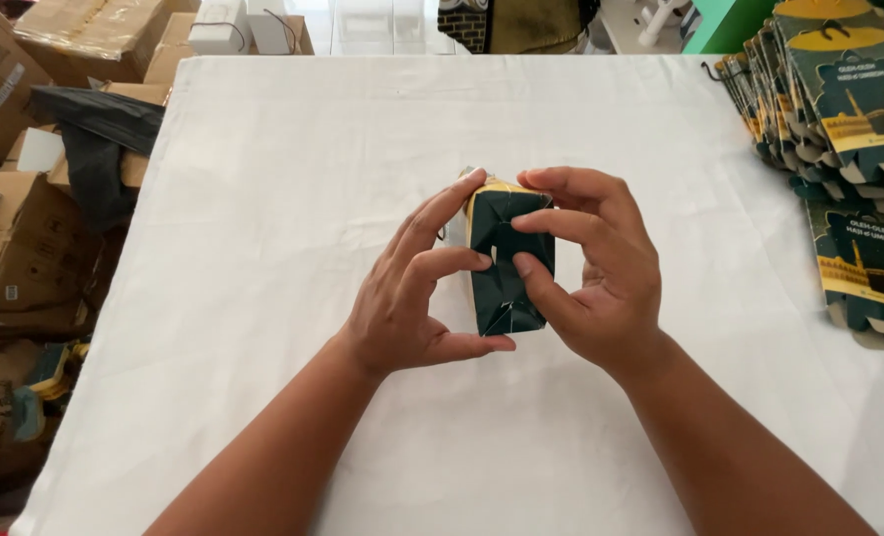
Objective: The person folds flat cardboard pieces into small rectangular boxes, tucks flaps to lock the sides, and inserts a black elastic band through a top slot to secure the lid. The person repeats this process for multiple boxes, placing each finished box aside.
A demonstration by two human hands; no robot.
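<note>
Both of your hands close on a small dark green carton (506,260) held just above the middle of the white-covered bench (263,199), its folded end turned up toward you. Your left hand (417,298) wraps the near side, thumb under the lower edge and fingertips pressing the flap seam; your right hand (596,273) cups the far side, its fingers curled over the top rim and thumb pushing in at the centre slot. Neither grip is loose (both are shut firmly on the carton, nothing else in them). To seat these flaps cleanly, I judge you should keep the walls squared with your palms while the thumbs press inward together, so the panels lock flat rather than buckle; ease off if a corner creases. Well off to the right of your right hand lies a fanned stack of flat green-and-gold cartons (839,109). Beyond your left hand, off the bench edge, sit brown cardboard boxes (15,238).
</note>
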